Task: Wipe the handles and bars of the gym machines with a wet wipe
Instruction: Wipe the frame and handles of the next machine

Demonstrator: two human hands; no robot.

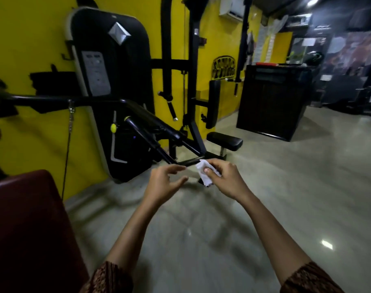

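My right hand (226, 178) pinches a crumpled white wet wipe (204, 172) between thumb and fingers, held in the air over the floor. Just left of it my left hand (162, 182) hovers with loosely curled fingers and holds nothing. A long black bar (53, 100) hangs on a cable at the left, level with my chest. Its angled end with a black grip (157, 123) slopes down towards my hands. A second black handle (146, 140) runs below it. Neither hand touches a bar.
A black weight-stack machine (108, 85) stands against the yellow wall. A dark red pad (30, 225) fills the lower left. A black seat (224, 140) and upright pad (214, 102) lie beyond my hands. A dark cabinet (273, 102) stands at the right on the shiny grey floor.
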